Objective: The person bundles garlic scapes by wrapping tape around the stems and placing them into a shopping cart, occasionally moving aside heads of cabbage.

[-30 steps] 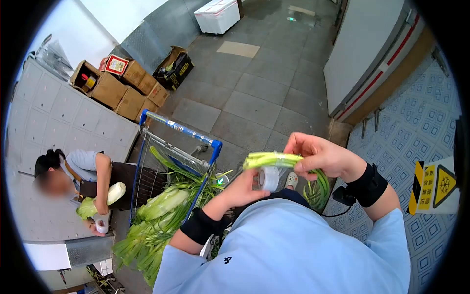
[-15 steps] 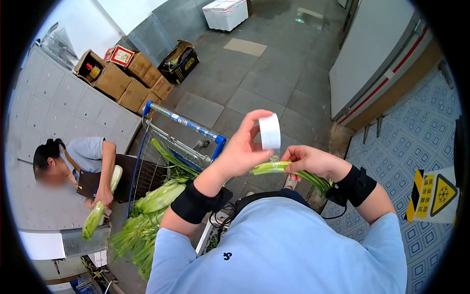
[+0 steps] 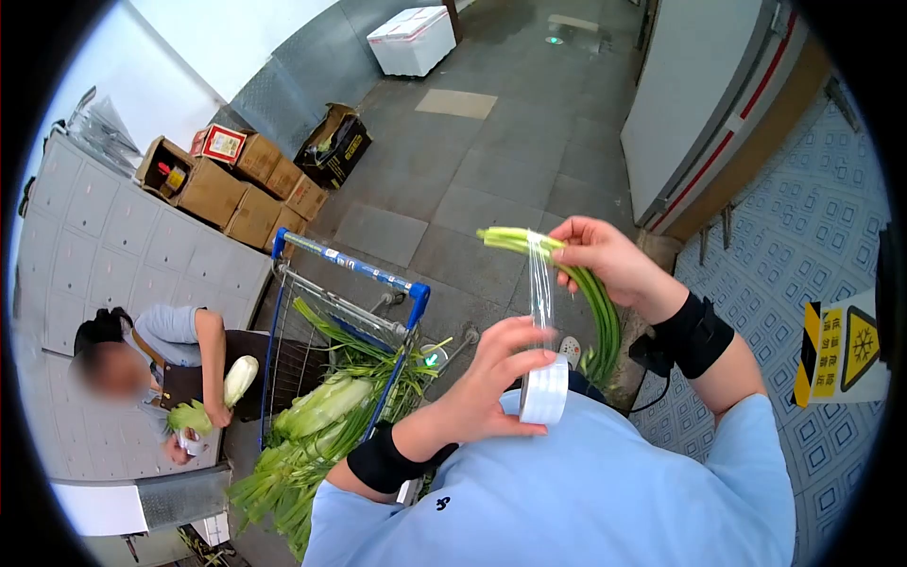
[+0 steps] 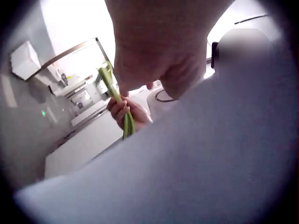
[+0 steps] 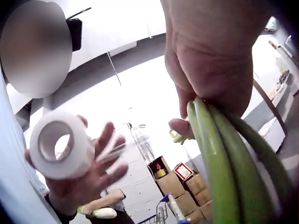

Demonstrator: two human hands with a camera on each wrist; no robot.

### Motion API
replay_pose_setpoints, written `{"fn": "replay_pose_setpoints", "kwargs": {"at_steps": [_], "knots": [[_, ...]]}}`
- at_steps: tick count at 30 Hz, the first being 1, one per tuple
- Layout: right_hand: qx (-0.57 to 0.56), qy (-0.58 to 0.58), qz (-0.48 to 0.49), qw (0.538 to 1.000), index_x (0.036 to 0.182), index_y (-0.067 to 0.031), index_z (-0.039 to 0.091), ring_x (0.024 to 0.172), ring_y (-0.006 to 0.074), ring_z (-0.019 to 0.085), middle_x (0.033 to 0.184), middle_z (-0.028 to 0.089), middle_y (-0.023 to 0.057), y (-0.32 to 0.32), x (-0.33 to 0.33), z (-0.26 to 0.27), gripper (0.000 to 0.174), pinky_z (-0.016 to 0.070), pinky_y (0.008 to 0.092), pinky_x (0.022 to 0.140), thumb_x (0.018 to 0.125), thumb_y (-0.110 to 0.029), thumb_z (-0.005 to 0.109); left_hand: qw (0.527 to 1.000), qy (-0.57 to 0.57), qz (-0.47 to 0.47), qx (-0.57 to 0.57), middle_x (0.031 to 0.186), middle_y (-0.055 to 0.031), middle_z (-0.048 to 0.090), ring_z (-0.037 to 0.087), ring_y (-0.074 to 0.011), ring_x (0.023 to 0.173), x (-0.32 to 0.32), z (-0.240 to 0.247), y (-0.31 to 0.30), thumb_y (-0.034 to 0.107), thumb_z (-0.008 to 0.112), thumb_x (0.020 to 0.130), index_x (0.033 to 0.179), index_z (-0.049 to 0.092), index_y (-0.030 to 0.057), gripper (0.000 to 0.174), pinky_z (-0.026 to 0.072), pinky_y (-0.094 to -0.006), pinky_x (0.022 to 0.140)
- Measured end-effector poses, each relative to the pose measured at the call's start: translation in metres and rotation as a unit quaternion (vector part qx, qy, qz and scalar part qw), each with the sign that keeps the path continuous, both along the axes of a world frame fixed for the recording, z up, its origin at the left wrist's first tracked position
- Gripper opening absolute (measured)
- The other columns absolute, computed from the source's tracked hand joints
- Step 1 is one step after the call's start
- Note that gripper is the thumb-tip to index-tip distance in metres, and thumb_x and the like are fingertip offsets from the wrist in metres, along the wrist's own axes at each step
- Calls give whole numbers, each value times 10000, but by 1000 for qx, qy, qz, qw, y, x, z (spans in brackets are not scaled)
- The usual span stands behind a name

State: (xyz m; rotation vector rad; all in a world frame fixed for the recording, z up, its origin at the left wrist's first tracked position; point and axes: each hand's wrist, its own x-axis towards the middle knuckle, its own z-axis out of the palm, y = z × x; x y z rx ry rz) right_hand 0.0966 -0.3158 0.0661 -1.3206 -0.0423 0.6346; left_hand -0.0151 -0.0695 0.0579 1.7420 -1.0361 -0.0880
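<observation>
My left hand (image 3: pixel 482 383) holds a roll of clear tape (image 3: pixel 545 395) by its sides, low in front of the blue shirt. In the right wrist view, that hand's fingers spread out beside the roll (image 5: pixel 70 154). A stretched strip of tape (image 3: pixel 540 288) runs from the roll up to a bunch of long green stalks (image 3: pixel 603 317), which look like scallions. My right hand (image 3: pixel 609 260) pinches the bunch near its pale cut end, just beside the tape wrapped there. The stalks bend down below this hand, and fill the right wrist view's lower right.
A shopping cart (image 3: pixel 354 257) with leafy greens and Chinese cabbage (image 3: pixel 321 406) stands to the left. Beyond it another person (image 3: pixel 175 331) holds a cabbage. Cardboard boxes (image 3: pixel 213 194) line the lockers, a white foam box (image 3: pixel 413 42) stands far back, and a door (image 3: pixel 694 104) is at right.
The left hand with the tape roll rose to the bunch, then came down toward the body, drawing out a strip of tape. The right hand has lifted the bunch higher and farther forward.
</observation>
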Motion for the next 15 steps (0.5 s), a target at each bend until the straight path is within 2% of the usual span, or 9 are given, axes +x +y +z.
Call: {"fn": "replay_pose_setpoints", "kwargs": {"at_steps": [1,2,5,6,9,10,13,14,15], "knots": [[6,-16,-9,1000,1127,-4,537,725,126,648,945,651,95,-2,3,7,206,545,244,589,952,-78,615,1000,30,6,6,1514,-175,185,337,-382,1392,-4,-7,0,286,926,659,1379,434,186,877,302,-538,1147],[1,-12,-17,1000,1128,-19,545,727,114,647,957,651,81,-3,4,19,194,547,238,596,959,-89,609,996,83,-18,21,1525,-143,112,276,-352,1422,-4,-10,0,260,916,677,1371,450,207,838,351,-536,1124],[-15,-20,6,1000,1136,-29,546,732,99,647,961,649,63,-5,3,46,192,534,226,590,968,-104,603,951,300,-66,-1,1510,-138,135,263,-339,1422,0,-34,3,211,896,711,1373,454,187,797,423,-505,1080],[-19,-28,12,999,1128,-34,554,703,75,619,917,627,32,-5,2,50,176,500,207,566,978,-118,594,958,283,-53,15,1485,-135,200,316,-321,1391,6,-37,4,133,869,720,1377,454,159,778,471,-464,1045],[-22,-18,77,997,1107,-40,565,668,59,580,864,596,11,-9,-2,63,163,464,197,543,980,-134,602,964,230,-41,126,1418,-183,342,384,-354,1354,31,-50,8,120,851,678,1360,485,128,775,375,-446,1117],[-3,-5,104,995,1085,-42,570,647,55,553,831,574,6,-8,-6,67,134,449,198,530,965,-100,584,971,210,-12,117,1339,-168,446,438,-317,1308,36,-58,8,76,834,651,1362,495,112,788,386,-402,1098],[25,33,128,991,1073,-37,566,648,62,562,833,581,16,-9,-18,73,141,453,203,530,934,-61,556,975,188,15,119,1325,-152,469,461,-304,1295,64,-63,10,94,835,660,1370,497,103,786,384,-403,1099],[34,32,150,988,1069,-29,564,637,67,561,838,585,23,-8,-22,72,164,459,212,532,908,-38,528,980,180,-4,88,1308,-132,488,492,-289,1262,76,-72,10,97,833,664,1373,501,94,783,392,-391,1088],[31,31,191,981,1071,-24,563,629,68,561,850,590,24,-9,-25,70,157,468,218,536,916,-49,555,979,143,44,138,1306,-123,488,514,-291,1232,82,-70,10,87,830,669,1377,499,93,782,395,-379,1082]]}}
